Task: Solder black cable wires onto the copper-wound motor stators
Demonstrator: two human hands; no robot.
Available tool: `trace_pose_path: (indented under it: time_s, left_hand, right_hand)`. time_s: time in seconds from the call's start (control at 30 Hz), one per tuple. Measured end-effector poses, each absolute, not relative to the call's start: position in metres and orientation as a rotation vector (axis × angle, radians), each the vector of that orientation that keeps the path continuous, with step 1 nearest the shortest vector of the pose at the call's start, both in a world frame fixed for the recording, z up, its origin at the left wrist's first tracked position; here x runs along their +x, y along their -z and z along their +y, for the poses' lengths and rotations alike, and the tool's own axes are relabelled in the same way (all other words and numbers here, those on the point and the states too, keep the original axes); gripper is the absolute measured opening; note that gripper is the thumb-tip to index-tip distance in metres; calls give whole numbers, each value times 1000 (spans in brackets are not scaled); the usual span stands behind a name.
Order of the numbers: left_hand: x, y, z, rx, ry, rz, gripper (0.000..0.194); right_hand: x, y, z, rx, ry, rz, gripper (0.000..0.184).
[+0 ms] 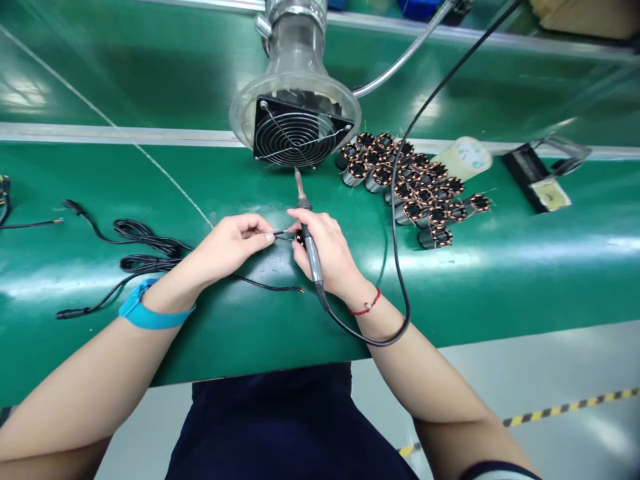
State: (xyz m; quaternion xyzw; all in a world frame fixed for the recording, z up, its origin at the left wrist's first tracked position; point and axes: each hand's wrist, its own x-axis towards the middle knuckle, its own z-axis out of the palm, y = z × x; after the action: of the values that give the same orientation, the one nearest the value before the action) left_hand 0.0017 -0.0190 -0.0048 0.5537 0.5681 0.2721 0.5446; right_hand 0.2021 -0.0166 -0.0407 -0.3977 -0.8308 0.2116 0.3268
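My left hand [239,245] pinches the end of a black cable, its bared wires pointing right. In my right hand [327,250] lies a soldering iron [313,253], its tip aimed up and away toward the fan. The same hand's fingers also hold a small motor stator [299,237], mostly hidden behind them. The wire ends come up close to the stator; whether they touch I cannot tell. Coiled black cables [145,247] lie by my left wrist, and one loose cable end [280,288] stretches right below my hands.
A fume extractor [295,130] with a fan grille hangs just beyond my hands. Several copper-wound stators [413,180] stand at right, near a tape roll [465,159] and a soldering iron stand [537,177]. The iron's cord [395,220] loops over my right forearm.
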Motion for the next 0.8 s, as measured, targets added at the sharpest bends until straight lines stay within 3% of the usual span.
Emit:
trace_pose_path:
  time_s: [0.17, 0.4, 0.8]
  left_hand:
    - [8, 2, -20, 1150, -748, 1373, 16]
    - [9, 2, -20, 1289, -560, 1452, 26]
    - [24, 2, -23, 1115, -699, 1462, 22]
  right_hand:
    - [207, 35, -25, -1011, -568, -2236, 51]
    - [213, 30, -24, -993, -632, -2232, 52]
    - [213, 28, -24, -1017, -663, -2200, 46]
